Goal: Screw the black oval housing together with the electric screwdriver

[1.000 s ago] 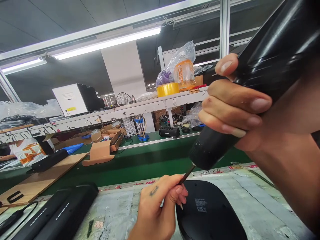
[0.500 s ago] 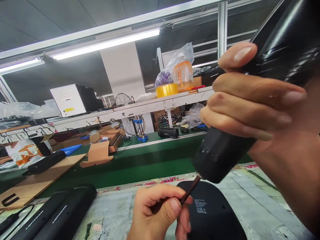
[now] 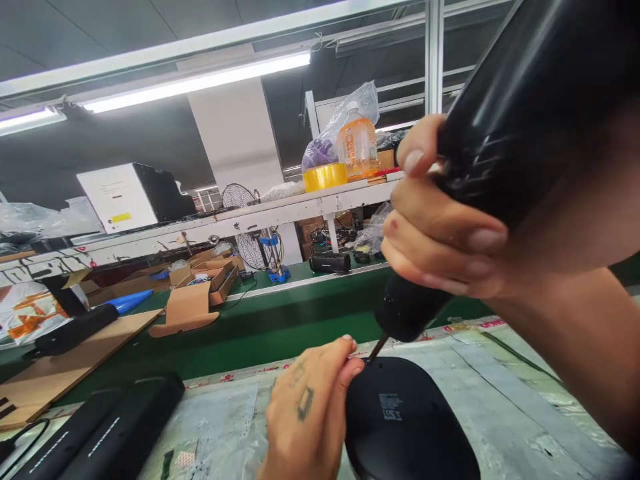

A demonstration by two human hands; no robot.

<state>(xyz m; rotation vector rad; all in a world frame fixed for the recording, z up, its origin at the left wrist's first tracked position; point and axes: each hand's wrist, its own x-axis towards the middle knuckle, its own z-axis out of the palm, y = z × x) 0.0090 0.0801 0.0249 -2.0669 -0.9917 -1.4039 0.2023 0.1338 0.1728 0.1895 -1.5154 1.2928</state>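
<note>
My right hand (image 3: 440,227) is wrapped around a black electric screwdriver (image 3: 520,107), tilted with its nose down to the left. Its thin bit (image 3: 379,348) reaches the far left edge of a rounded black device (image 3: 415,427). The device lies on the bench with small pale print facing up and a small hole near its right side. Against its left edge sits my left hand (image 3: 315,400), back upward, with thumb and index finger close together near the bit's tip. Its other fingers are hidden. Any screw under the bit is too small to make out.
Two long black devices with white lettering (image 3: 100,427) lie at the left on the bench (image 3: 225,413). Beyond is a green conveyor (image 3: 240,347) with an open cardboard box (image 3: 190,303) and a small black speaker-like unit (image 3: 330,263). A shelf carries yellow tape (image 3: 325,177) and a bottle (image 3: 357,147).
My left hand has let go of the screwdriver bit and turned over to the device's edge. The screwdriver has moved left, its bit now at the device's far left edge.
</note>
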